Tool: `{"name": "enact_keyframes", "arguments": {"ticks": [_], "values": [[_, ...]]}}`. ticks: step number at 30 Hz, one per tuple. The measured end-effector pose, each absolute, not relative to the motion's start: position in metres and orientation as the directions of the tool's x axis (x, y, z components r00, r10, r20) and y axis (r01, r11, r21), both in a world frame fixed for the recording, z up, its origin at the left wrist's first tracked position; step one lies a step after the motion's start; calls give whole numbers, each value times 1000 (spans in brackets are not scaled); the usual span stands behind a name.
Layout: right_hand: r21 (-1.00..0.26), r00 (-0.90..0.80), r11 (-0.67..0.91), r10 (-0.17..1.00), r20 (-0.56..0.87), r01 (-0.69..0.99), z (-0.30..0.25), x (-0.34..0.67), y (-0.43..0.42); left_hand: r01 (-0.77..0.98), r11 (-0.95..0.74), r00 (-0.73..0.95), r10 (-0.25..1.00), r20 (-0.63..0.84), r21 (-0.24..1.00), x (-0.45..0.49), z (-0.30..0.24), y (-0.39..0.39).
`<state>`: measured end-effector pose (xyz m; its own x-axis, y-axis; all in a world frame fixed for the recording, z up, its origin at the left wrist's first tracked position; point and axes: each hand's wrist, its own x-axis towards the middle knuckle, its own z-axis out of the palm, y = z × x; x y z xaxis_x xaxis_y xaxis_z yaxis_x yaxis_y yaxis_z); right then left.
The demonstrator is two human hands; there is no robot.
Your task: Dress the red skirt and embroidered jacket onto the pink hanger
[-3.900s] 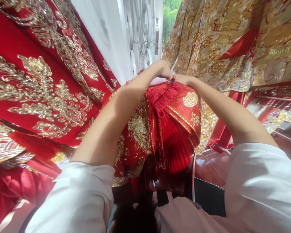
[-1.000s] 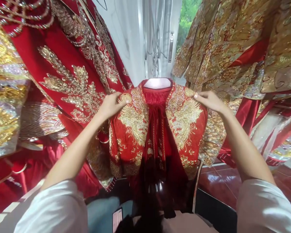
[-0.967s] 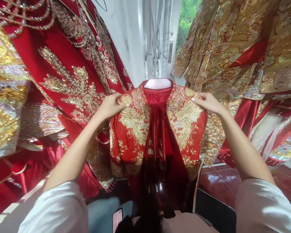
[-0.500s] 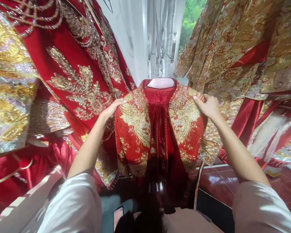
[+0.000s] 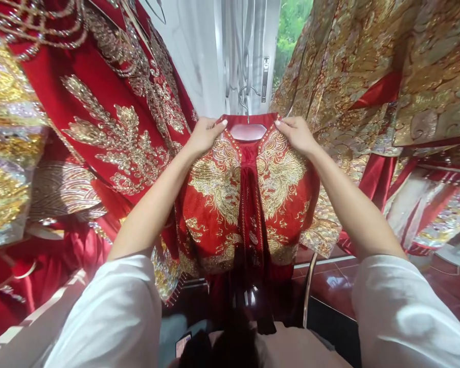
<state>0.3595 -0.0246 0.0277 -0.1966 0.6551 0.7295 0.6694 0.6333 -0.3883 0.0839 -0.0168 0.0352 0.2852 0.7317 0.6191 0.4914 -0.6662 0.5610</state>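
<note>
Both hands pinch the collar of the red jacket with gold embroidery (image 5: 249,199) — your left hand (image 5: 204,135) and right hand (image 5: 297,134) flank the pale hanger (image 5: 248,130), which hangs from its hook before the white grille (image 5: 237,51). Tug both sides evenly, keeping the front edges level. Hanging embroidered robes (image 5: 111,117) crowd either side — room lies only downward.
</note>
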Motion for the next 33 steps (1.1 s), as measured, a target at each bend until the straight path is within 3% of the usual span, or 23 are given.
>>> {"name": "enact_keyframes", "arguments": {"ticks": [3,7,10,14,17,20,21,24,26,30,33], "values": [[-434,-245,650,690,681,624,33,369,-32,433,-655,350,755,554,619,74,41,-23],[-599,-399,560,829,392,572,30,405,-47,435,-528,524,807,272,729,37,30,-21],[-702,-388,457,881,271,546,15,427,-57,501,-410,512,850,122,762,13,12,-15],[-623,-44,436,839,542,649,-13,417,-70,625,-436,323,900,294,648,17,-1,-26],[-498,234,264,644,729,826,-41,384,-89,776,-401,87,832,547,486,43,-16,-60],[-428,353,66,460,815,901,-96,342,-114,836,-358,-38,718,695,415,78,-66,-104],[-397,335,27,484,808,917,-119,328,-122,853,-333,-41,725,688,402,89,-90,-116],[-302,190,35,707,681,953,-185,303,-138,871,-281,3,824,566,404,107,-164,-133],[-295,167,32,764,623,955,-212,305,-143,891,-258,22,847,531,373,100,-195,-131],[-342,202,1,805,557,940,-216,330,-152,942,-223,67,855,515,249,69,-200,-127],[-453,217,34,844,491,891,-201,327,-174,959,-142,23,902,431,245,73,-185,-153]]}}
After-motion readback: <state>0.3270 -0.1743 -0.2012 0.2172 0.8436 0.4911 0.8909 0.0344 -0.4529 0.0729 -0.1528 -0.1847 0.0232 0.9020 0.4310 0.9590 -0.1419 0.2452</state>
